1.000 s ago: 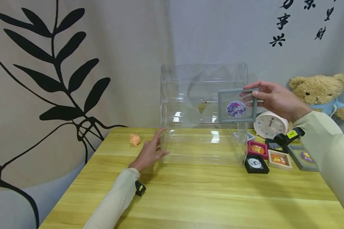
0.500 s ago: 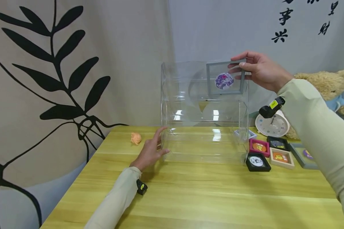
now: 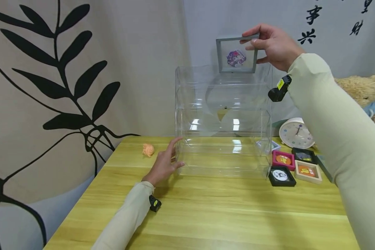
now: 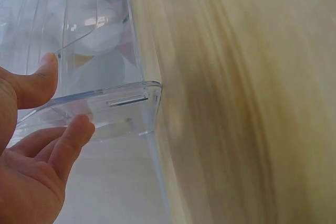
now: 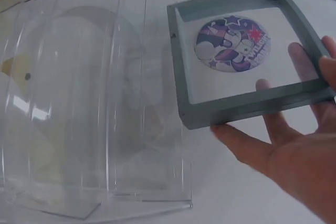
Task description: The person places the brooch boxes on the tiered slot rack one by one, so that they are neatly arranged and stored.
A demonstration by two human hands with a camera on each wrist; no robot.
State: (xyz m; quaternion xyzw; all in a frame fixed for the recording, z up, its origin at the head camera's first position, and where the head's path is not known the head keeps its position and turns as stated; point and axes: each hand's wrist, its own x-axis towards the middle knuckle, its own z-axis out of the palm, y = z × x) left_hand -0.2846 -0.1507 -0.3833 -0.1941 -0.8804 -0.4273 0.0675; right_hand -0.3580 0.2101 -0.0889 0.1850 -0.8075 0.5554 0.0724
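Gray frame (image 3: 236, 58) is partly covered by the right hand (image 3: 275, 47).

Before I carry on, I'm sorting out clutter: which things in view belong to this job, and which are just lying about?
In the job:
right hand, holding the grey frame
left hand, at the clear rack
likely: magenta frame, beige frame, two black frames

Apparently just lying about:
orange lump
clock
teddy bear

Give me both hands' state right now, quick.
Left hand: open, at the clear stand's side edge.
Right hand: closed, holding the gray square frame.
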